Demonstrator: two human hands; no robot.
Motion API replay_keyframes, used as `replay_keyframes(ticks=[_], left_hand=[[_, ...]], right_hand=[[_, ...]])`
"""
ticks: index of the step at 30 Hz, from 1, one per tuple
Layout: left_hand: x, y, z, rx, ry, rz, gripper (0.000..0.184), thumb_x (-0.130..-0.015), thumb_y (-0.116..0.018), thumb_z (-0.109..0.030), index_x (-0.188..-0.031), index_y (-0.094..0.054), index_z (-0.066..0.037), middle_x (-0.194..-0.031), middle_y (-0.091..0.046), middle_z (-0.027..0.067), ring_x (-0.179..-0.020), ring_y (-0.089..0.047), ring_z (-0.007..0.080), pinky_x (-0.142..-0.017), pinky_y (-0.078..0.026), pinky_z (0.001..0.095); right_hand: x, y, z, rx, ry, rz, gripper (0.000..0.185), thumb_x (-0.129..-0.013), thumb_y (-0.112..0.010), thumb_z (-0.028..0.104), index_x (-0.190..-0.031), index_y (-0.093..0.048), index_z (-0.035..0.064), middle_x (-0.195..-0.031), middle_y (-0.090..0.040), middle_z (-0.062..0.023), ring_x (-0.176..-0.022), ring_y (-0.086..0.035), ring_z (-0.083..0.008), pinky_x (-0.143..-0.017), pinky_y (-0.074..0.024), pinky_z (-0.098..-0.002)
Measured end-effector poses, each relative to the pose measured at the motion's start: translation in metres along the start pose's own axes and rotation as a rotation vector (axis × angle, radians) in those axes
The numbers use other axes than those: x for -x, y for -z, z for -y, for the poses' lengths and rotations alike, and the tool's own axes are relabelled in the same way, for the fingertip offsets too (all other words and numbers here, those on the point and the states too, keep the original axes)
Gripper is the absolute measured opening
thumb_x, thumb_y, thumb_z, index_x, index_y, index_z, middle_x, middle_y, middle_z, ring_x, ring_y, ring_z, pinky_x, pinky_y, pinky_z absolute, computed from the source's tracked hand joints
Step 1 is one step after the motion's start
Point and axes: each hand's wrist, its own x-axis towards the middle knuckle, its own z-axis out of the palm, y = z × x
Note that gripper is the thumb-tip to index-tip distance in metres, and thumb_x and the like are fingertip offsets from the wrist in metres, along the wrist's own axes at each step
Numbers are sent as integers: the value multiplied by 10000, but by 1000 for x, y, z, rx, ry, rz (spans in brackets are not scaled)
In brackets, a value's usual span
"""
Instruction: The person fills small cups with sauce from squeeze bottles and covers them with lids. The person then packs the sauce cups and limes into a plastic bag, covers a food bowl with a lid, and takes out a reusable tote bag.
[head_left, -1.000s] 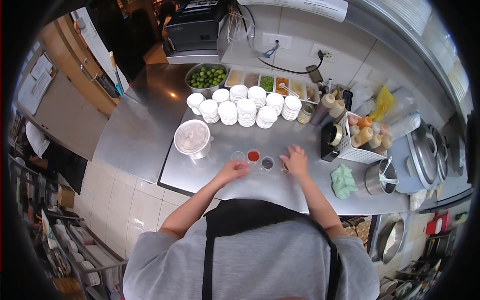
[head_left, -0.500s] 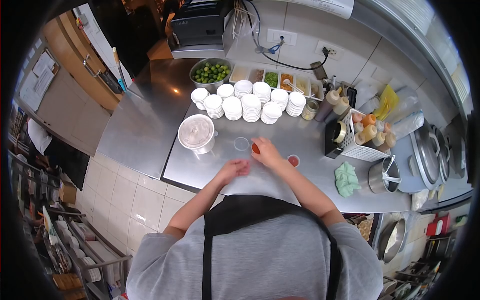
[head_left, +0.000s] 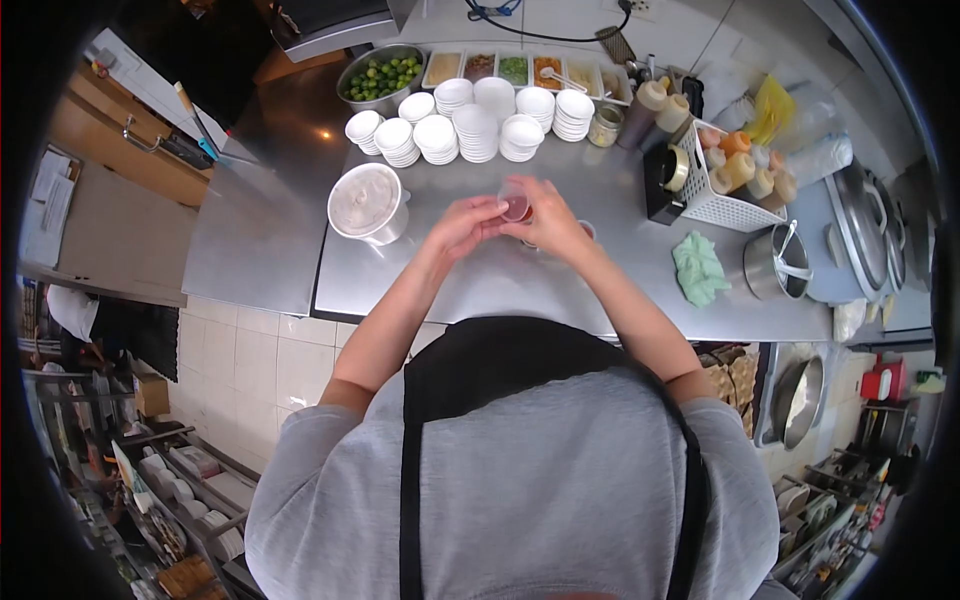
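In the middle of the counter my left hand (head_left: 468, 226) and my right hand (head_left: 545, 222) meet. My right hand's fingers are closed around a small clear plastic sauce cup (head_left: 526, 213) with red contents. Between the fingertips of my left hand is a clear round plastic lid (head_left: 513, 202), which lies against the cup; whether it is pressed on cannot be made out. Another small sauce cup (head_left: 587, 230) stands behind my right wrist, mostly hidden. To the left of my hands stands a white lidded tub (head_left: 367, 203).
Stacks of white bowls (head_left: 478, 132) line the back, before condiment trays (head_left: 513, 70) and a bowl of green limes (head_left: 383, 78). On the right are a white basket of sauce bottles (head_left: 735, 195), a green cloth (head_left: 701, 268) and a metal pot (head_left: 770, 265).
My left hand has come up to my right hand. The clear lid has left the counter and is between my fingers at the cup. The camera view has tilted.
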Motion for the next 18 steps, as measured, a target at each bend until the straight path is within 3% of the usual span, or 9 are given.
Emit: replay_keyframes(ticks=[1, 2, 4, 5, 7, 11, 13, 18], left_hand=[[0, -1, -2, 8, 8, 6, 272, -833, -566, -115, -1050, -523, 42, -993, -589, 110, -891, -594, 175, -765, -508, 264], [0, -3, -3, 7, 14, 9, 272, -833, -566, -115, -1050, -523, 42, -993, -589, 110, -891, -594, 175, -765, -508, 264], [1, -9, -3, -60, -26, -47, 322, -813, -577, -103, -1074, -506, 70, -991, -582, 131, -918, -584, 187, -796, -484, 282], [0, -12, -3, -60, -19, -42, 322, -813, -577, -103, -1074, -506, 70, -991, -582, 131, -918, -584, 187, -796, -484, 282], [-4, -16, -1, -110, -39, -1, 325, -790, -573, -66, -1077, -509, 74, -1000, -583, 146, -920, -588, 194, -802, -485, 298], [-16, -28, 9, -199, -10, -56, 330, -763, -575, -45, -1066, -521, 75, -981, -594, 153, -901, -598, 203, -797, -488, 299], [-23, -38, 10, -244, -5, -104, 313, -751, -571, -34, -1043, -540, 72, -941, -607, 145, -873, -608, 203, -776, -492, 289], [-43, -52, 20, -238, 29, -106, 290, -756, -568, -22, -1025, -544, 81, -931, -606, 133, -856, -605, 193, -759, -492, 283]], right_hand=[[2, 4, -2, -63, -60, 22, 662, -623, -741, 224, -1175, -438, 23, -1011, -561, -171, -933, -539, -303, -771, -447, -370], [4, 6, -3, -62, -67, 20, 662, -623, -741, 224, -1175, -438, 23, -1011, -561, -171, -933, -539, -303, -771, -447, -370], [8, 9, -6, -367, -452, 96, 474, -722, -663, 258, -1097, -528, 0, -1015, -581, -140, -769, -586, -222, -654, -476, -299], [12, 7, -14, -366, -459, 91, 474, -722, -663, 258, -1097, -528, 0, -1015, -581, -140, -769, -586, -222, -654, -476, -299], [18, 3, -30, -710, -632, 75, 413, -752, -643, 279, -1048, -576, -2, -893, -620, -115, -672, -579, -155, -565, -459, -246], [27, -1, -44, -691, -775, 35, 315, -775, -653, 232, -987, -591, 8, -885, -611, -60, -797, -560, -101, -664, -447, -221], [30, -2, -49, -644, -793, -87, 283, -772, -655, 229, -928, -604, -2, -795, -610, -53, -685, -565, -99, -586, -442, -213], [39, 13, -56, -521, -855, -137, 256, -771, -651, 209, -895, -604, -10, -719, -597, -46, -560, -521, -82, -461, -391, -210]])
